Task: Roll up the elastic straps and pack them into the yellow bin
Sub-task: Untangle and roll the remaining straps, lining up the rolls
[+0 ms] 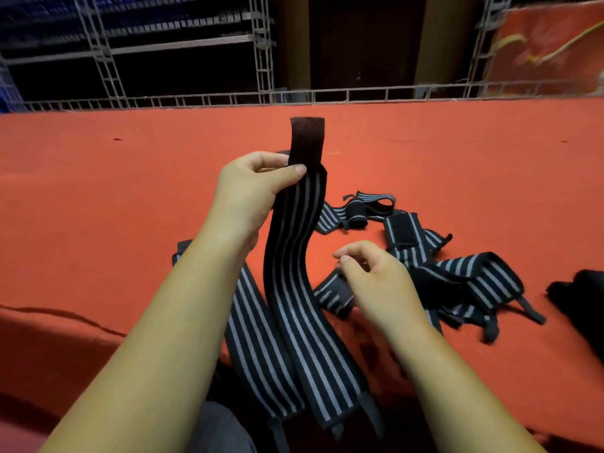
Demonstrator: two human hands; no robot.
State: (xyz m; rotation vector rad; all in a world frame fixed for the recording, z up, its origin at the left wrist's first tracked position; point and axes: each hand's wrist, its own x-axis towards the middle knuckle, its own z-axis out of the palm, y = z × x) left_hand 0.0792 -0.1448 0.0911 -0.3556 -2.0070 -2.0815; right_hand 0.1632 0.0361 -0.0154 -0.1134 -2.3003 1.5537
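Observation:
My left hand [251, 188] pinches a black elastic strap with grey stripes [294, 273] near its dark velcro end, which stands upright above my fingers. The strap hangs down over the table's front edge toward my lap. A second striped strap [255, 348] lies beside it under my left forearm. My right hand [372, 276] hovers to the right with fingers loosely curled, holding nothing, just above another strap's end [333, 294]. A tangle of several striped straps [457, 276] lies on the red cloth to the right. No yellow bin is in view.
The table is covered in red cloth [130, 197]. A black object [585, 302] lies at the right edge. A grey metal lattice rail [327, 93] runs along the table's far side, with dark shelving [130, 44] behind it.

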